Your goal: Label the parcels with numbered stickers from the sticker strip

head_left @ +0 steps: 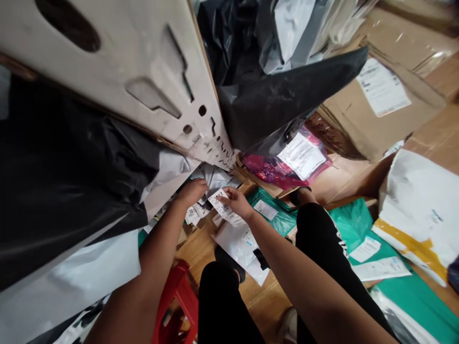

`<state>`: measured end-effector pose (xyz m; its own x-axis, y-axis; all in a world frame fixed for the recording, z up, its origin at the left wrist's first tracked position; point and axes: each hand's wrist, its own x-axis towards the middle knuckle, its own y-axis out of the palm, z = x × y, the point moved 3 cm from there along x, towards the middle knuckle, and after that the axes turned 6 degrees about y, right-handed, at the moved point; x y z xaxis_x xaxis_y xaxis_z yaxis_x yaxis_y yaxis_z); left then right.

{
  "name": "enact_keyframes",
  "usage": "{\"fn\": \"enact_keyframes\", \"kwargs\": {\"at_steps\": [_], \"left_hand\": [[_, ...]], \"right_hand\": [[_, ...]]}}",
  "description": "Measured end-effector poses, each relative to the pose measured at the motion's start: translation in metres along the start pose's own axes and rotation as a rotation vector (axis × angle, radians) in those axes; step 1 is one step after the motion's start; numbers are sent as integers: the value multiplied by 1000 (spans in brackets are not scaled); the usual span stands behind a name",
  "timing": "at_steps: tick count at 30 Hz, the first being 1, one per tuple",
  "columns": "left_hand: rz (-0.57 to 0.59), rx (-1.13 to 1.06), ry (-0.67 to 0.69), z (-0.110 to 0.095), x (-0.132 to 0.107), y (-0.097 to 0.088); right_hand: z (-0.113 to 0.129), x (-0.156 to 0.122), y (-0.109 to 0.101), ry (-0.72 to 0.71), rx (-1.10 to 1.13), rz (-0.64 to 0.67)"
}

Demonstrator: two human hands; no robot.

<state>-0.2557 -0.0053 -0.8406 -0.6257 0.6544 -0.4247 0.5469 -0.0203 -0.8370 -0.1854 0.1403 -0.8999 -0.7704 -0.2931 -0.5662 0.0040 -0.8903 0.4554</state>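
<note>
My right hand (237,203) is closed, pinching a strip of white number labels (226,210) by its upper edge; bold black digits like "3017" are printed on it. Just to its left, my left hand (193,192) reaches in by a grey plastic parcel (215,177), its fingers bent together. What those fingers grip, if anything, is hidden. More number labels (192,214) lie beneath my left hand, among the packages. Below my right hand, a white plastic mailer bag (238,243) rests on the floor by my foot.
A white perforated metal post (150,62) rises close in front. Black plastic parcels (64,181) bulge at left, with another black parcel (287,95) right of the post. A pink-wrapped parcel (258,167), cardboard box (380,110), green parcels (412,301) and red stool (179,301) surround my legs.
</note>
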Motion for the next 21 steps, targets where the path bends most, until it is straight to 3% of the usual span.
{"fn": "enact_keyframes", "kwargs": {"at_steps": [3,8,14,21], "left_hand": [[-48,-59,-33,6,-1,5],[-124,-139,-122,13,2,9],[-108,-109,-122,16,3,11],[-89,-30,-94,10,2,11]], "right_hand": [[3,22,2,-11,3,23],[-14,44,2,-2,-35,-32],[-26,49,2,10,-110,-122],[-19,44,1,30,-323,-264]]}}
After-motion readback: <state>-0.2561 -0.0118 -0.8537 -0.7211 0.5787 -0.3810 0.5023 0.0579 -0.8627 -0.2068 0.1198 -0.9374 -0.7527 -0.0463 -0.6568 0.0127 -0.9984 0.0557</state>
